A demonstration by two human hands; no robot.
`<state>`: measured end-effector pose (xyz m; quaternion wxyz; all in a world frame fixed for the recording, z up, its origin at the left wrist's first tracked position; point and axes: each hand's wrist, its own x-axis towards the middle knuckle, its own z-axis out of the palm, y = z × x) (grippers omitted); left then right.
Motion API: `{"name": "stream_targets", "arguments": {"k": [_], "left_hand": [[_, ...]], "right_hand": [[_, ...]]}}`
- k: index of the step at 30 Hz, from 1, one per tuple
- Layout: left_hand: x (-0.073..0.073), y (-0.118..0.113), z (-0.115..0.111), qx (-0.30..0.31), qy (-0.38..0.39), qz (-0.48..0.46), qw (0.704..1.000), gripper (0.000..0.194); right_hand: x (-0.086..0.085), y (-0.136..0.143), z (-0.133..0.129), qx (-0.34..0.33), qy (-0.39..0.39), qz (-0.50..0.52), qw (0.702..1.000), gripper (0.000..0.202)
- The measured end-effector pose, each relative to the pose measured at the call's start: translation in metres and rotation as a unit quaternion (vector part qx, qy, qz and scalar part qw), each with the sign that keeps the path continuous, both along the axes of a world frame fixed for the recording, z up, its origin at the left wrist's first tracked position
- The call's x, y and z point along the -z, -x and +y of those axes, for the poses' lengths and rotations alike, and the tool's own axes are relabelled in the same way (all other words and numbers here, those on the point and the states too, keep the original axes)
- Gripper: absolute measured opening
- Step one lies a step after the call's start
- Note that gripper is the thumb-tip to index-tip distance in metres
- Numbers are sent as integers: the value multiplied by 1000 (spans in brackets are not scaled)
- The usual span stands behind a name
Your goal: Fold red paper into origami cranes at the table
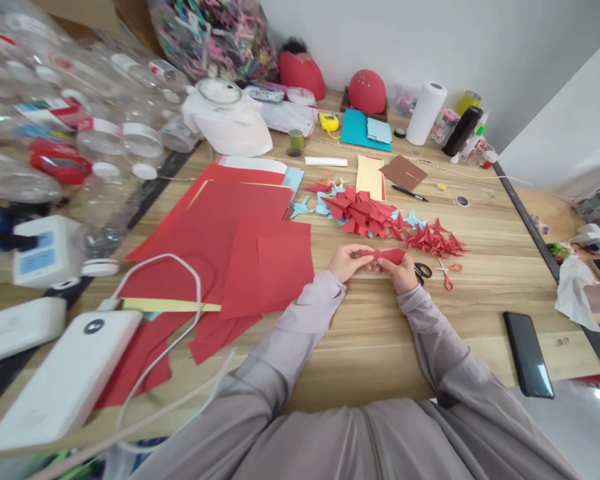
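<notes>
A small folded piece of red paper (391, 255) is held between both hands near the middle of the table. My left hand (347, 262) pinches its left end, and my right hand (403, 272) grips it from the right. Just beyond them lies a pile of folded red paper shapes (363, 212), with a few light blue ones (301, 208) among and beside it. Orange-handled scissors (449, 272) and black-handled scissors (422, 272) rest right of my right hand. Red paper sheets (285, 267) are spread to the left of my left hand.
A white power bank (65, 380) with a cable lies at the left, near plastic bottles (100, 137). A black phone (529, 353) is at the right edge. Further back stand a white roll (427, 113), a yellow tape measure (329, 122) and a red pincushion (367, 91).
</notes>
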<state>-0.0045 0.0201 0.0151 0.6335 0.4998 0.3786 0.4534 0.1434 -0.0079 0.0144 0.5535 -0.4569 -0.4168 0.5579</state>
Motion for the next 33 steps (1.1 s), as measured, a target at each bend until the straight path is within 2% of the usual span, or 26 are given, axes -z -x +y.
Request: {"name": "stream_targets", "arguments": {"k": [6,14,17,21,28,33], "left_hand": [[0,-1,0,-3,18,-14,1000,28],[0,-2,2,23,142,-94,985,28],[1,-1,3,31,162,-102,981,27],[4,-1,3,35,147,-96,984,28],[4,-5,1,25,102,-138,985,33],[5,-3,3,17,105,-121,987,30]], "right_hand": [[3,-1,0,9,-19,-18,1000,27],[2,0,0,20,-26,7,999,17],[0,0,-2,9,-24,4,1000,18],[-1,0,-2,-16,-21,-2,1000,20],[-2,1,1,30,9,69,997,21],[-1,0,0,5,-4,54,999,21]]}}
